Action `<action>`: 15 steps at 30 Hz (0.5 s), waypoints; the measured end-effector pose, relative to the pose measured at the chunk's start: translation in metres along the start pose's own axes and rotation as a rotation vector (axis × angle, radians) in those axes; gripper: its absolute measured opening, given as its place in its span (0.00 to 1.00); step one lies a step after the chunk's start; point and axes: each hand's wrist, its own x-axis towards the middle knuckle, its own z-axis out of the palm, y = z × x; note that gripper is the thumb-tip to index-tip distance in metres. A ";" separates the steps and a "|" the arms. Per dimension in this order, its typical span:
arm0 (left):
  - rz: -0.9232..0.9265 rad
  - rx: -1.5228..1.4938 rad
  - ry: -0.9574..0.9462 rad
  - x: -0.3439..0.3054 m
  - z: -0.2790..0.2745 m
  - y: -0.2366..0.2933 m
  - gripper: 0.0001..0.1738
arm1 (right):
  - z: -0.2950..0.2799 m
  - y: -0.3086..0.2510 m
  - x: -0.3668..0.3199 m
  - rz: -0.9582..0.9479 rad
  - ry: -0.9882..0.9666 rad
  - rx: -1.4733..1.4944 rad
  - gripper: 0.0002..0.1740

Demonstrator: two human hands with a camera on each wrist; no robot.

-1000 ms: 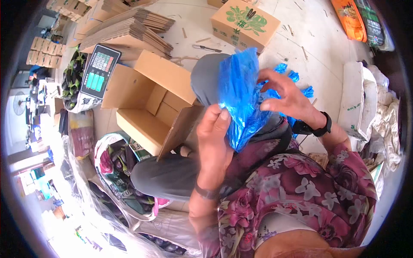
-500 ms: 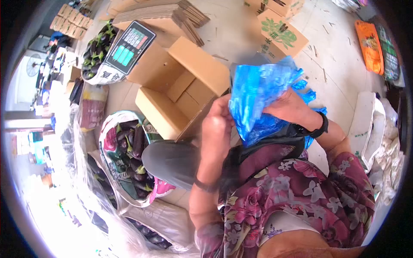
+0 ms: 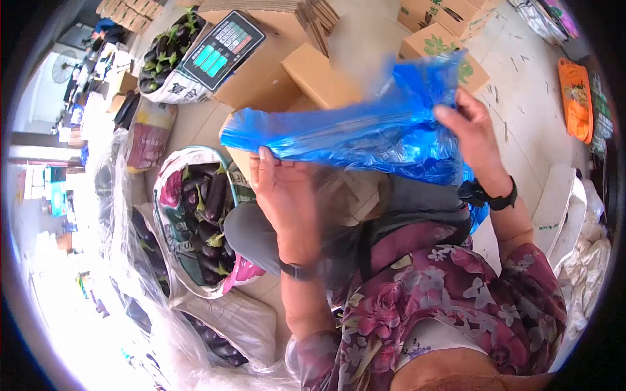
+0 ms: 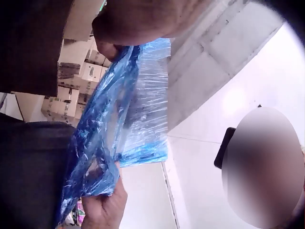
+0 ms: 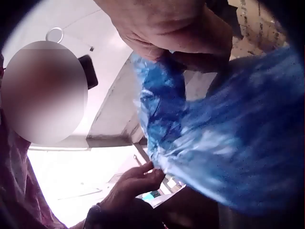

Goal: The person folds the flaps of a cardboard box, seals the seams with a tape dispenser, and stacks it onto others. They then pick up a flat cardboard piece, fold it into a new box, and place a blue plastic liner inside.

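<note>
A thin blue plastic bag is stretched sideways between both hands, above the lap and partly over an opened cardboard box. My left hand pinches its left end, thumb showing on the near side. At the opposite end my right hand grips the edge between thumb and fingers. In the left wrist view the bag hangs spread and crinkled, its mouth parted. The right wrist view shows the bag pulled taut from the left hand's fingertips.
A woven sack of eggplants stands left of the knee. Beyond it are a scale display and more eggplants. Flattened cartons lie at the back, a printed box at back right. Clear plastic sheeting runs along the left.
The hands have drawn apart, the left moving left and the right moving right. The blue bag went from bunched up to stretched wide between them. The head view has shifted.
</note>
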 end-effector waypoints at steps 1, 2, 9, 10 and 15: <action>0.017 -0.003 -0.001 0.004 -0.009 0.002 0.15 | -0.003 0.000 0.002 0.041 0.067 0.199 0.11; 0.018 -0.004 -0.001 0.005 -0.009 0.006 0.15 | -0.010 0.002 0.004 0.083 0.139 0.394 0.11; 0.027 0.055 0.222 0.023 -0.036 0.006 0.15 | -0.085 0.050 0.021 0.094 -0.130 0.863 0.12; 0.015 0.057 0.217 0.022 -0.033 0.004 0.15 | -0.089 0.053 0.017 0.095 -0.117 0.862 0.12; 0.001 0.136 0.144 0.019 -0.032 -0.002 0.18 | -0.052 0.041 0.007 0.082 0.010 0.348 0.22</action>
